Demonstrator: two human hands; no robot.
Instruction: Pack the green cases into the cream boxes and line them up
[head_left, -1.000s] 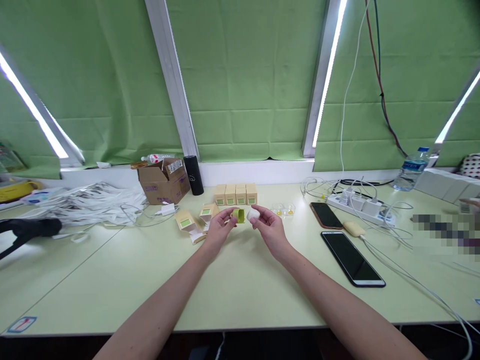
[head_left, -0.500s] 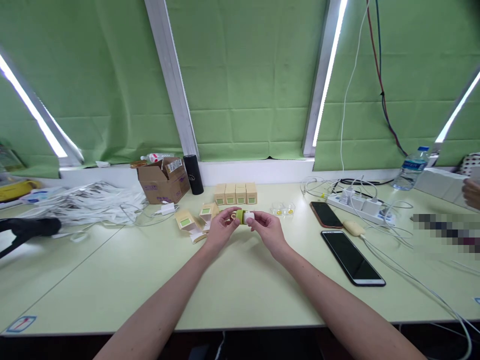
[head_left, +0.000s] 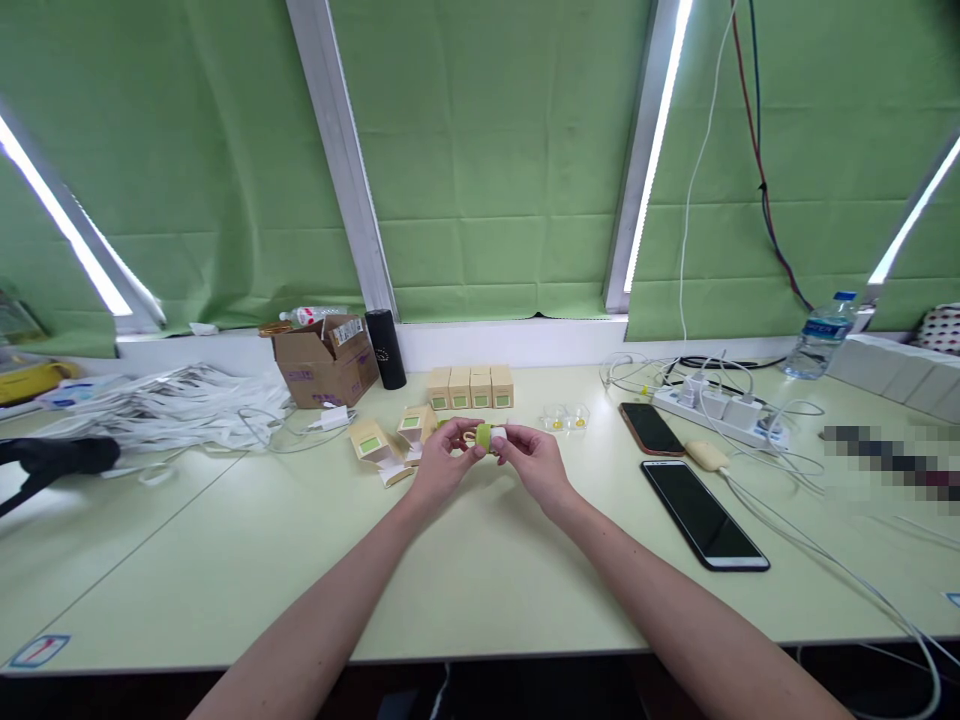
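Note:
Above the middle of the table, my left hand (head_left: 448, 458) and my right hand (head_left: 534, 462) meet at one small object. It has a green band (head_left: 484, 437) with a pale loop at its left and a white end (head_left: 498, 433) at its right. My left fingers close around the loop side, while my right thumb and fingers pinch the white end. What exactly the object is, I cannot make out. Just left of my left hand lie two opened kraft boxes (head_left: 369, 442) with green windows. A clear plastic holder (head_left: 566, 418) with yellow bits sits right of my right hand.
Several closed kraft boxes (head_left: 470, 388) stand in a row at the back. Two phones (head_left: 705, 515), a power strip (head_left: 720, 415) and loose cables lie to the right. Toward the left are a cardboard carton (head_left: 322, 375), a black cylinder (head_left: 385, 350) and piled white straps (head_left: 172, 410).
The green-and-white object has turned slightly in my fingers, and the white end shows less. Another person's hand at the far right edge has gone out of view.

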